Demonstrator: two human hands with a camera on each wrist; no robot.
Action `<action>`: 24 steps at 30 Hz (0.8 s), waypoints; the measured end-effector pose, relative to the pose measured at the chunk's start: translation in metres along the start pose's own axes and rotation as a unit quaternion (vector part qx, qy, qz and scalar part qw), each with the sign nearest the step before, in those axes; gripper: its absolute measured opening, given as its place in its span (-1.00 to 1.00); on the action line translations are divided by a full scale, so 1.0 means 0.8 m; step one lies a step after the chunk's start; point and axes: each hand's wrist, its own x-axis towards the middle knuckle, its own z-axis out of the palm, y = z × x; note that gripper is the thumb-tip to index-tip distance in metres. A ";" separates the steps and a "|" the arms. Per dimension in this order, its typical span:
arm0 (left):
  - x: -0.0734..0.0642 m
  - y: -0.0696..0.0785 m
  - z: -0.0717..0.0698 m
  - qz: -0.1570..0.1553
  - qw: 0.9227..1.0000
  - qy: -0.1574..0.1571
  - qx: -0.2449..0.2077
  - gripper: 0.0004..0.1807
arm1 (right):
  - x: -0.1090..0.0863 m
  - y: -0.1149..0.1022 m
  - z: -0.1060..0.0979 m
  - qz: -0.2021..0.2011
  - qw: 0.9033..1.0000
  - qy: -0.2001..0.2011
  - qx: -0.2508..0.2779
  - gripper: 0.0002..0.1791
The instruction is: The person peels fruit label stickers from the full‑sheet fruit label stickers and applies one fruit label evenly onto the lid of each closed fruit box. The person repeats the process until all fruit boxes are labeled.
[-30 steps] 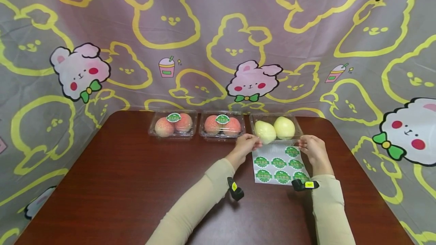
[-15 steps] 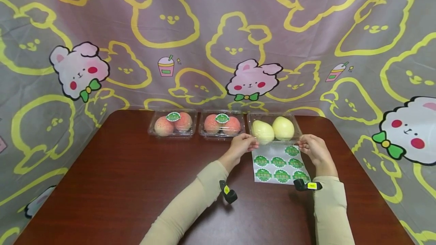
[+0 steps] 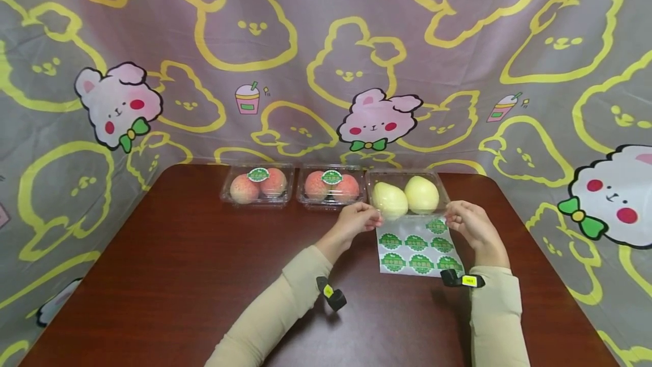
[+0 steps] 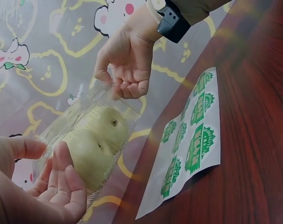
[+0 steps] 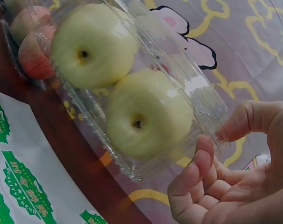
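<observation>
A clear plastic fruit box [image 3: 403, 176] with two pale yellow-green fruits [image 5: 148, 114], shaped like pears, is held up between both hands. My left hand [image 3: 355, 221] pinches its left end near the front corner; in the left wrist view the thumb and fingers [image 4: 62, 156] meet at the box edge. My right hand [image 3: 471, 224] pinches the opposite end, its thumb and forefinger at the rim in the right wrist view. Below the box a white sheet of green round stickers [image 3: 419, 249] lies on the table, its top part overlapped by the box in the head view.
Two more clear boxes of pinkish peaches stand in a row to the left, a left one [image 3: 258, 187] and a middle one [image 3: 331, 187], each with a green sticker on its lid. A patterned cloth [image 3: 285, 33] hangs behind the brown table [image 3: 204, 276].
The box of pale fruits has shifted a little left, towards the middle peach box, and tilted slightly. My left hand and forearm have moved left with it; the right hand keeps its grip.
</observation>
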 end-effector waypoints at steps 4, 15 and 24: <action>-0.006 0.003 -0.009 0.005 1.000 -0.008 0.009 -0.83 | -0.001 -0.001 0.000 -0.005 0.999 -0.032 -0.025 -0.66; -0.022 0.006 -0.028 0.015 0.999 -0.030 0.043 -0.85 | -0.010 -0.004 0.001 -0.017 0.994 -0.088 -0.062 -0.67; -0.033 0.013 -0.036 0.024 0.998 -0.046 0.037 -0.86 | -0.016 -0.009 0.001 -0.044 0.990 -0.125 -0.049 -0.71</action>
